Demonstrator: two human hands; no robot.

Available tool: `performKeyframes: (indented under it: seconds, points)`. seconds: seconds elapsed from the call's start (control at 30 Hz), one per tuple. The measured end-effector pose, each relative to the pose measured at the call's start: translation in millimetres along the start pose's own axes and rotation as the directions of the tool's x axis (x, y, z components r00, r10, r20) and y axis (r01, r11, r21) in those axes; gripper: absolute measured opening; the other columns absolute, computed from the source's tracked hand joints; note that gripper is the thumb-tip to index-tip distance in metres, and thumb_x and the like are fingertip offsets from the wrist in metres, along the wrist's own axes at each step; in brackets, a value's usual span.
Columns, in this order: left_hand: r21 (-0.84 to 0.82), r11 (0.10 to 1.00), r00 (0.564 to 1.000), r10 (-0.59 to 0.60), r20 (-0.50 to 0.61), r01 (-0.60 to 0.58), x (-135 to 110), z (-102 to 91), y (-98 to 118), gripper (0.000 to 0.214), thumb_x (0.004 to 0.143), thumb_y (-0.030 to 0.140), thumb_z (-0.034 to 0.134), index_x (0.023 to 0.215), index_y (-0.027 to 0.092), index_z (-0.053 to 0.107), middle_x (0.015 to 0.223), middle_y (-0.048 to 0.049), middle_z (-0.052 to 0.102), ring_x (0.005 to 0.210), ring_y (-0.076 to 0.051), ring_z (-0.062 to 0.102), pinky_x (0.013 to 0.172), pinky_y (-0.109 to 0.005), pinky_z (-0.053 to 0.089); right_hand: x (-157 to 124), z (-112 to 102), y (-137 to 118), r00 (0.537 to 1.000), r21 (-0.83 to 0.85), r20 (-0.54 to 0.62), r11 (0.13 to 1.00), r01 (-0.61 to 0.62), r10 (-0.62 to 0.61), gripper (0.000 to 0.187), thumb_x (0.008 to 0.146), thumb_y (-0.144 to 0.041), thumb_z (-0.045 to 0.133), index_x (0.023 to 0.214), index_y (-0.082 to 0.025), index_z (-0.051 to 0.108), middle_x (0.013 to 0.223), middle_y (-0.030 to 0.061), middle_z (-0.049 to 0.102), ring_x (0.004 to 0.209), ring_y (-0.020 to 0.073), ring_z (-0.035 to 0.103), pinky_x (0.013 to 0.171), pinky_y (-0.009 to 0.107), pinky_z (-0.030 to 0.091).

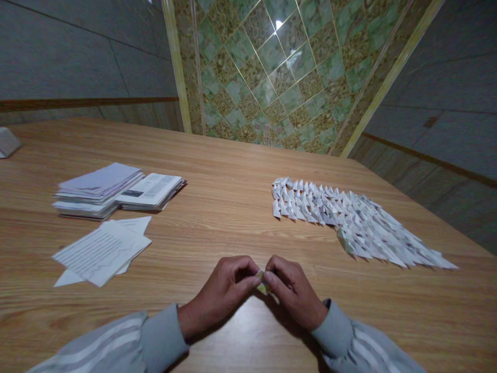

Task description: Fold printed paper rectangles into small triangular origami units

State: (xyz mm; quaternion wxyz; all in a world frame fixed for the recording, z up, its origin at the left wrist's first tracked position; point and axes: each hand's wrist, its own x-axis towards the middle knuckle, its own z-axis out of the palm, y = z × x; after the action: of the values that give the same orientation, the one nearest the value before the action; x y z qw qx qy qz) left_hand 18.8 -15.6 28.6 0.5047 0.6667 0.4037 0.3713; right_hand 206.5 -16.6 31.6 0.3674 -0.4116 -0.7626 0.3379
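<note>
right of the stack (95,189), a paper slip (263,287) is pinched by left hand (225,285) and right hand (293,286). likely light, creasable, best edge-held.

Left hand (221,290) and right hand (297,292) pinch one little paper (263,288)

The little paper is yellow-green, and the fingers of both hands hold it over a wooden table (217,207). Gray sleeves (165,334) with white stripes reach up to the wrists. Left of the left hand lie loose sheets (103,251), one on top of another. Past them sit a big paper stack (93,191) and a smaller stack (151,191) beside it. Ahead and to the right of the right hand are many pointy folded papers (310,204) in rows. Far ahead of both hands are shiny green and brown tiles (267,77).
</note>
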Motion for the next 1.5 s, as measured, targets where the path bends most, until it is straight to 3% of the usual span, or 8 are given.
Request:
performKeyframes:
  seconds: [0.27, 0.43, 0.57, 0.67, 1.0, 1.17, 1.37, 1.5]
  points:
    - [-0.154, 0.985, 0.997, -0.076, -0.007, 0.074, 6, 2.0, -2, 0.022, 0.085, 0.034, 0.064, 0.076, 0.014, 0.066, 0.071, -0.0026, 0.065, 0.066, -0.016, 0.056, 0.063, -0.026, 0.043, -1, -1, 2, 0.999, 0.039, -0.049, 0.999, -0.004, 0.006, 0.029, 0.097, -0.033, 0.048, 0.072, -0.019, 0.053, 0.064, -0.0024, 0.052, 0.061, 0.0129, 0.049, 0.059, 0.025, 0.035]
    - [0.121, 0.992, 0.998, 0.034, -0.06, -0.027, 3, -2.8, -1, 0.023, 0.086, 0.03, 0.064, 0.069, 0.014, 0.067, 0.066, -0.002, 0.065, 0.063, -0.015, 0.057, 0.061, -0.025, 0.04, 0, -1, 1, 0.999, 0.007, -0.048, 1.0, -0.006, 0.006, 0.014, 0.093, -0.029, 0.056, 0.084, -0.019, 0.059, 0.079, 0.0018, 0.06, 0.074, 0.0162, 0.055, 0.066, 0.026, 0.039]
    - [0.38, 0.91, 0.981, 0.191, -0.024, -0.168, 1, -6.4, -1, 0.02, 0.087, 0.025, 0.063, 0.07, 0.015, 0.067, 0.065, -0.0013, 0.065, 0.063, -0.015, 0.058, 0.06, -0.025, 0.038, 0, -2, 0, 0.997, -0.024, -0.047, 0.998, 0.057, -0.058, 0.018, 0.094, -0.028, 0.056, 0.078, -0.019, 0.056, 0.076, 0.0012, 0.057, 0.073, 0.016, 0.053, 0.065, 0.027, 0.037]
    - [0.444, 0.87, 0.97, 0.244, -0.01, -0.215, 0, -6.9, -1, 0.018, 0.088, 0.023, 0.063, 0.072, 0.016, 0.065, 0.067, -0.0012, 0.064, 0.064, -0.015, 0.059, 0.061, -0.024, 0.037, 0, -3, 0, 0.996, 0.01, -0.039, 0.996, 0.086, -0.085, 0.021, 0.095, -0.028, 0.055, 0.076, -0.019, 0.056, 0.074, 0.0009, 0.057, 0.072, 0.016, 0.053, 0.065, 0.027, 0.037]
    - [0.167, 0.981, 0.987, 0.115, -0.116, -0.095, 3, -2.1, 5, 0.017, 0.085, 0.029, 0.066, 0.074, 0.016, 0.067, 0.068, -0.001, 0.064, 0.062, -0.015, 0.057, 0.059, -0.024, 0.042, 1, -2, 6, 0.994, 0.268, -0.078, 0.962, -0.05, 0.073, 0.02, 0.09, -0.035, 0.06, 0.079, -0.018, 0.058, 0.074, 0.0011, 0.059, 0.07, 0.0165, 0.056, 0.066, 0.028, 0.043]
    - [0.003, 0.998, 0.988, 0.066, -0.142, -0.066, 2, -2.6, 2, 0.015, 0.084, 0.027, 0.065, 0.075, 0.016, 0.066, 0.07, -0.0023, 0.066, 0.065, -0.016, 0.06, 0.061, -0.025, 0.046, 0, -1, 1, 0.998, 0.121, -0.008, 0.991, -0.062, 0.063, 0.018, 0.089, -0.034, 0.059, 0.081, -0.018, 0.058, 0.075, 0.0026, 0.06, 0.07, 0.0177, 0.056, 0.064, 0.028, 0.041]
    - [0.171, 0.974, 0.98, 0.17, -0.105, -0.15, 1, -5.9, 9, 0.016, 0.084, 0.023, 0.066, 0.07, 0.016, 0.067, 0.067, -0.0016, 0.066, 0.063, -0.015, 0.06, 0.061, -0.024, 0.042, 0, -3, 1, 0.999, -0.031, 0.007, 0.998, 0.045, -0.045, 0.025, 0.095, -0.036, 0.054, 0.077, -0.018, 0.058, 0.073, 0.0019, 0.057, 0.071, 0.0169, 0.053, 0.064, 0.028, 0.037]
    - [0.157, 0.975, 0.984, 0.167, -0.056, -0.156, 0, -7.1, 11, 0.016, 0.083, 0.021, 0.065, 0.069, 0.016, 0.067, 0.065, -0.0012, 0.065, 0.063, -0.014, 0.059, 0.06, -0.024, 0.042, 1, -4, 1, 0.992, -0.046, 0.009, 0.991, 0.124, -0.124, 0.03, 0.097, -0.037, 0.051, 0.073, -0.019, 0.056, 0.07, 0.0009, 0.055, 0.069, 0.0161, 0.051, 0.063, 0.027, 0.036]
